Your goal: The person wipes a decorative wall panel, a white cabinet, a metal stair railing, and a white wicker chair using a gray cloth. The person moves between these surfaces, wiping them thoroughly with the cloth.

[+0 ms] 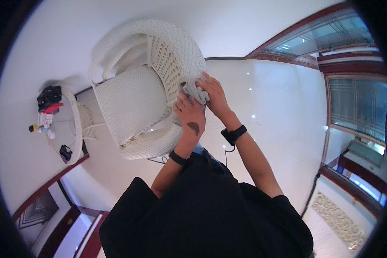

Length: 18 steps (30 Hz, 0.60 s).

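A white woven wicker armchair [132,96] stands before me, with a curved rolled rim and a lattice back panel [164,63]. A crumpled grey cloth [196,93] lies against the near right part of its rim. On the cloth's right side, my right hand [213,92] grips it with bent fingers. My left hand [191,113] rests at its lower left, fingers spread over the cloth's edge and the wicker. The left palm is hidden, so its hold on the cloth is unclear. Both wrists wear black bands.
At left stands a round glass-topped wicker table [78,129] holding a black plastic bag [49,97], a red item and several small things. Glossy tiles [271,103] cover the floor. A thin black cable [226,156] hangs from my right wrist. A white wall [219,25] rises behind the chair.
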Available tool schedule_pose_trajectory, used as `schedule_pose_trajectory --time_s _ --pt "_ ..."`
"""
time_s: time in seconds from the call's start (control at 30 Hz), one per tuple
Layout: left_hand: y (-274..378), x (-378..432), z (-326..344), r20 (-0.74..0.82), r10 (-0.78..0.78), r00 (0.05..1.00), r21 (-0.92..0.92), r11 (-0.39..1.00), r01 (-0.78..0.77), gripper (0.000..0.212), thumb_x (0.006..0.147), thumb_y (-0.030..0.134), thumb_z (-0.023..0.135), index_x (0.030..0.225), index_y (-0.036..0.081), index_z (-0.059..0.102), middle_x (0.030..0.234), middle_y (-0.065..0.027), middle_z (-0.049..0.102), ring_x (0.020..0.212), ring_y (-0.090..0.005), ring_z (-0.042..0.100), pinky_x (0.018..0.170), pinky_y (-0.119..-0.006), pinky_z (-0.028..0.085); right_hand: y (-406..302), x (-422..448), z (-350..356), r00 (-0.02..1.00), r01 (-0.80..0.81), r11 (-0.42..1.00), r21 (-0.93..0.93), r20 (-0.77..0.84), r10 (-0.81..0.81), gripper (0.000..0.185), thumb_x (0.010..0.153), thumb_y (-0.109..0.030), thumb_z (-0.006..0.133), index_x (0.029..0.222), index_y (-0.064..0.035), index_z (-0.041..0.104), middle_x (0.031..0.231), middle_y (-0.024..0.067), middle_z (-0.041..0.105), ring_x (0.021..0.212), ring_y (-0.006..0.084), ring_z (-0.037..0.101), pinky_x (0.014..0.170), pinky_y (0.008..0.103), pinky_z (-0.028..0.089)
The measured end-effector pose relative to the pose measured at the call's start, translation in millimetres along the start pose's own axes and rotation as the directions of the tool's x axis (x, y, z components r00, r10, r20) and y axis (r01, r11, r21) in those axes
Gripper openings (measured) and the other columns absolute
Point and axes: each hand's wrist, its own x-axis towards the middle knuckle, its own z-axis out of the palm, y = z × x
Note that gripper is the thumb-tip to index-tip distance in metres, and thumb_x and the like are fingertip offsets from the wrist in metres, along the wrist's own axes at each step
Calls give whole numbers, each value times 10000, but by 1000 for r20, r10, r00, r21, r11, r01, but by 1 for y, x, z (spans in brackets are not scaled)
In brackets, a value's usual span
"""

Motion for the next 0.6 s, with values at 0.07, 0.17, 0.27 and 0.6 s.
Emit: schedule_pose_trajectory --time_s 0.07,0.17,0.27,0.6 --pt "18 23 0 -10 -46 999 17 999 46 479 896 264 605 1260 -35 512 1431 -325 358 1243 -466 427 1024 -608 340 18 23 -14 999 29 999 -27 45 -27 460 768 -32 696 1206 -127 594 1349 69 569 1343 297 451 1084 449 375" --pt "29 52 11 -92 -62 994 110 991 72 485 888 270 613 1270 -13 516 1440 -309 361 1241 -464 433 1033 -609 331 51 44 -14 997 74 997 31 23 -75 493 754 3 686 1223 -119 589 1392 74 529 1307 305 479 1040 416 430" --pt "35 78 21 -107 -118 987 175 975 136 517 873 290 628 1297 15 517 1448 -298 361 1247 -459 428 1037 -608 329 57 61 -19 1000 0 997 78 -2 0 520 683 117 667 1170 -58 609 1366 116 533 1176 316 572 903 380 525" --pt "37 165 36 -173 -185 967 180 960 215 592 841 253 652 1388 108 476 1495 -249 327 1295 -444 396 1078 -580 286 121 98 10 956 -230 967 109 210 204 462 832 -107 623 1282 -55 532 1078 176 617 972 383 625 803 458 530"
